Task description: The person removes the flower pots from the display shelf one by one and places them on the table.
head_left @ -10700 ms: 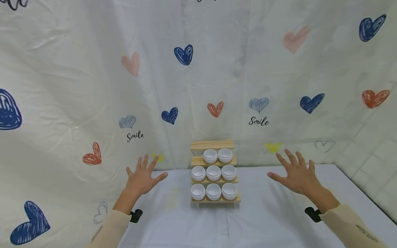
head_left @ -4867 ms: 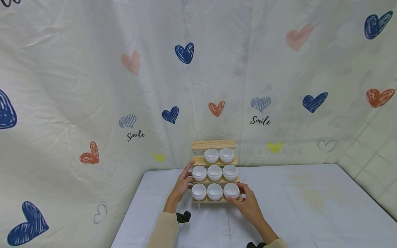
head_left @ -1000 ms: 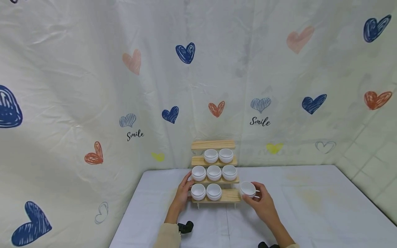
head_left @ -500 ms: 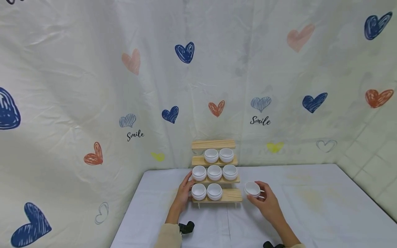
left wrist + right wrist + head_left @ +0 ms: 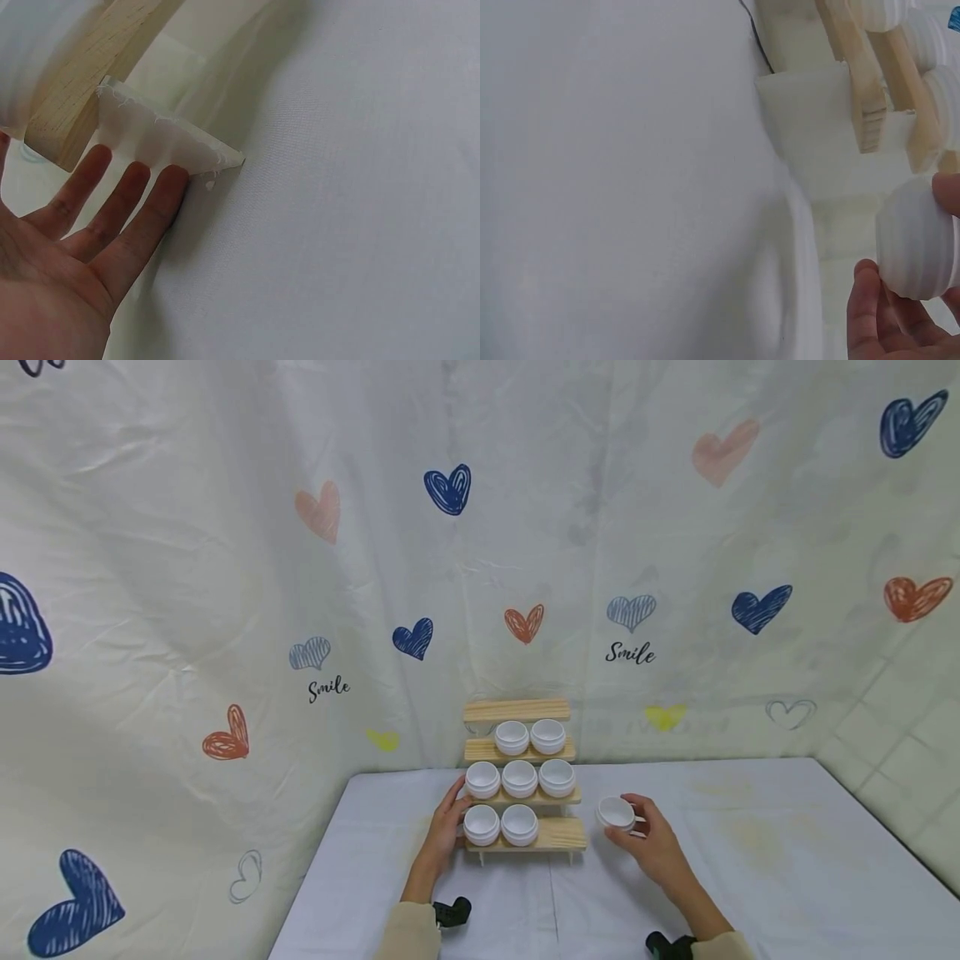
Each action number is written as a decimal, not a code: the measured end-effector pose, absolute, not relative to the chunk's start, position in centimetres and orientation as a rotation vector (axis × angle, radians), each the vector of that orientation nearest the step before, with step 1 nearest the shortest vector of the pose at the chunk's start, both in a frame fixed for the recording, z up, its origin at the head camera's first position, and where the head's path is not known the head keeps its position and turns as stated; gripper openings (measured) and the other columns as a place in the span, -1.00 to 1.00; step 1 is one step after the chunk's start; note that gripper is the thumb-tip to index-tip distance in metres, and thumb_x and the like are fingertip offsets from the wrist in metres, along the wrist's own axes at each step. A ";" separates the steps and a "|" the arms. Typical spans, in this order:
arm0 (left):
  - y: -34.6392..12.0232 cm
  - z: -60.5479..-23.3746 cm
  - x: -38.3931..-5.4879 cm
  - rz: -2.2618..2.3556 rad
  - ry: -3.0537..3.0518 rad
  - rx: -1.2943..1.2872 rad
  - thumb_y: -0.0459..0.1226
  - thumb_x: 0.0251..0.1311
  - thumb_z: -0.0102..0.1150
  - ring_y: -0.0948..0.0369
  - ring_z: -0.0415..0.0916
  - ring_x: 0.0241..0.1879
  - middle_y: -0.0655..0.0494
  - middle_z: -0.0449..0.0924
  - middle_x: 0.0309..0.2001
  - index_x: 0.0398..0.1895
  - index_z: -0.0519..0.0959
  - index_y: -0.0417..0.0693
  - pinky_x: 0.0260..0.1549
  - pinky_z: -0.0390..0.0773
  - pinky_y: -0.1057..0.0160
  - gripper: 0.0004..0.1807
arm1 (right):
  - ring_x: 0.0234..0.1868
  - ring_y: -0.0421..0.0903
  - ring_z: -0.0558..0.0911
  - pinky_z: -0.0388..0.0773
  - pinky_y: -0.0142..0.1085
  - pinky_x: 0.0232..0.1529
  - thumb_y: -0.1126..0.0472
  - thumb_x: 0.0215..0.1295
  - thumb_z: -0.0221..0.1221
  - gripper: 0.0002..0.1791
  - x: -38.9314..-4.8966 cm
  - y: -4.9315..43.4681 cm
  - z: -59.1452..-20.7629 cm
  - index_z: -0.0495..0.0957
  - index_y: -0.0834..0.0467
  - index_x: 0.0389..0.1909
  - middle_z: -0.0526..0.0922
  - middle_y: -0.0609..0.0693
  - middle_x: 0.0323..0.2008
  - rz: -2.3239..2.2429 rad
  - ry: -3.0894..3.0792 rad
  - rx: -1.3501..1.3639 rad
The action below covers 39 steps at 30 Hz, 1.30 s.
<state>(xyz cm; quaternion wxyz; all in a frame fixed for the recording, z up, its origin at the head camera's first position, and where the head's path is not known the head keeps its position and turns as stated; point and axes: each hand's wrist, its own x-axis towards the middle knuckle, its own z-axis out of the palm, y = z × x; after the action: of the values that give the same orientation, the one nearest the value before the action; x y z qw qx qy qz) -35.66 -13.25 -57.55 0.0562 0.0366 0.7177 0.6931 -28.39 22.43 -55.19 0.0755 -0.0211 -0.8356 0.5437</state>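
A tiered wooden rack (image 5: 561,832) stands on the table in the head view, bearing several small white bowls (image 5: 519,825). My right hand (image 5: 660,847) pinches one white bowl (image 5: 615,813) by its side, apart from the rack and to the right of its lowest shelf. Ribbed sides show on this held bowl (image 5: 915,240) in the right wrist view, thumb above and fingers below. My left hand (image 5: 441,831) is at the rack's left side. In the left wrist view its fingers (image 5: 124,195) are extended against the rack's pale side panel (image 5: 161,139).
A white cloth covers the table (image 5: 750,860). Behind it hangs a pale curtain (image 5: 540,543) printed with hearts and the word Smile. The top shelf (image 5: 517,710) bears no bowl, and the lowest shelf is bare at its right end.
Both hands came in from being spread apart. The right hand took the right-hand bowl off the lowest shelf and carried it rightward. Lately the left hand has stayed at the rack.
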 end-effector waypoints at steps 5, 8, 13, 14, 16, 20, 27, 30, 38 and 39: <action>-13.2 -57.6 -35.5 2.104 2.168 0.094 0.09 0.49 -0.05 -0.05 0.51 0.24 -0.13 0.18 0.56 0.62 0.13 0.31 -0.12 0.64 0.06 -0.32 | 0.14 0.15 0.59 0.56 -0.40 -0.16 0.13 0.25 0.42 -0.20 -28.9 22.8 -55.4 0.25 0.19 0.42 0.48 0.31 0.25 1.622 -2.571 -0.094; -13.2 -57.7 -35.5 2.095 2.172 0.088 0.10 0.49 -0.04 -0.06 0.50 0.25 -0.12 0.18 0.57 0.62 0.14 0.31 -0.09 0.64 0.05 -0.32 | 0.16 0.16 0.58 0.53 -0.35 -0.15 0.13 0.25 0.42 -0.21 -29.2 22.9 -55.4 0.26 0.19 0.42 0.47 0.32 0.27 1.613 -2.597 -0.112; -13.3 -57.8 -35.5 2.100 2.164 0.087 0.10 0.48 -0.04 -0.06 0.51 0.24 -0.12 0.22 0.55 0.62 0.15 0.31 -0.07 0.64 0.03 -0.32 | 0.17 0.18 0.55 0.50 -0.29 -0.10 0.13 0.25 0.42 -0.20 -29.8 23.0 -55.6 0.25 0.18 0.42 0.46 0.32 0.28 1.602 -2.628 -0.131; -13.3 -57.8 -35.5 2.104 2.162 0.086 0.10 0.48 -0.03 -0.04 0.52 0.22 -0.12 0.24 0.54 0.62 0.15 0.32 -0.07 0.64 0.04 -0.32 | 0.17 0.19 0.55 0.50 -0.28 -0.09 0.13 0.25 0.42 -0.20 -29.9 23.1 -55.6 0.25 0.20 0.42 0.46 0.34 0.28 1.596 -2.631 -0.128; -13.3 -57.8 -35.6 2.110 2.158 0.092 0.09 0.49 -0.04 0.00 0.54 0.20 -0.13 0.27 0.53 0.62 0.14 0.32 -0.09 0.65 0.06 -0.32 | 0.15 0.18 0.55 0.48 -0.28 -0.09 0.12 0.25 0.42 -0.20 -30.2 23.1 -55.6 0.25 0.20 0.41 0.46 0.34 0.27 1.586 -2.640 -0.136; -13.3 -57.8 -35.6 2.119 2.152 0.117 0.07 0.51 -0.06 0.04 0.56 0.18 -0.16 0.28 0.51 0.63 0.12 0.30 -0.12 0.66 0.07 -0.33 | 0.07 0.12 0.56 0.46 -0.28 -0.11 0.13 0.24 0.43 -0.20 -30.7 23.3 -55.7 0.25 0.22 0.39 0.46 0.35 0.27 1.598 -2.634 -0.158; -13.3 -57.8 -35.5 2.122 2.161 0.133 0.05 0.52 -0.06 -0.04 0.53 0.24 -0.14 0.26 0.53 0.63 0.12 0.31 -0.08 0.66 0.06 -0.34 | 0.04 0.06 0.55 0.46 -0.30 -0.15 0.09 0.25 0.42 -0.19 -32.0 23.4 -56.1 0.23 0.21 0.40 0.41 0.36 0.32 1.623 -2.634 -0.187; -13.2 -57.8 -35.5 2.124 2.165 0.122 0.04 0.52 -0.05 -0.04 0.53 0.24 -0.12 0.23 0.55 0.63 0.12 0.32 -0.09 0.66 0.07 -0.34 | 0.02 0.03 0.57 0.47 -0.32 -0.15 0.09 0.23 0.43 -0.19 -32.6 23.5 -56.4 0.24 0.19 0.40 0.42 0.35 0.33 1.634 -2.627 -0.183; -13.1 -57.7 -35.6 2.137 2.159 0.107 0.05 0.51 -0.05 -0.05 0.54 0.24 -0.16 0.29 0.51 0.63 0.13 0.29 -0.09 0.67 0.05 -0.33 | -0.08 -0.10 0.54 0.48 -0.36 -0.16 0.08 0.24 0.43 -0.15 -34.0 24.4 -56.7 0.21 0.21 0.43 0.40 0.38 0.33 1.679 -2.570 -0.152; -13.0 -57.7 -35.7 2.138 2.157 0.105 0.05 0.51 -0.04 -0.05 0.53 0.25 -0.15 0.30 0.51 0.63 0.13 0.30 -0.08 0.67 0.04 -0.33 | -0.07 -0.09 0.53 0.47 -0.36 -0.15 0.07 0.25 0.43 -0.15 -34.1 24.4 -56.7 0.21 0.21 0.43 0.40 0.38 0.33 1.681 -2.571 -0.156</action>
<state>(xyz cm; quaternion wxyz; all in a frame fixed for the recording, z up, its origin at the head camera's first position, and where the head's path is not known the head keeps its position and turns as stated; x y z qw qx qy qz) -35.65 -13.04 -57.66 0.0514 0.0346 0.7089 0.7026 -34.14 24.45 -56.71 0.0331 -0.0508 -0.8354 0.5463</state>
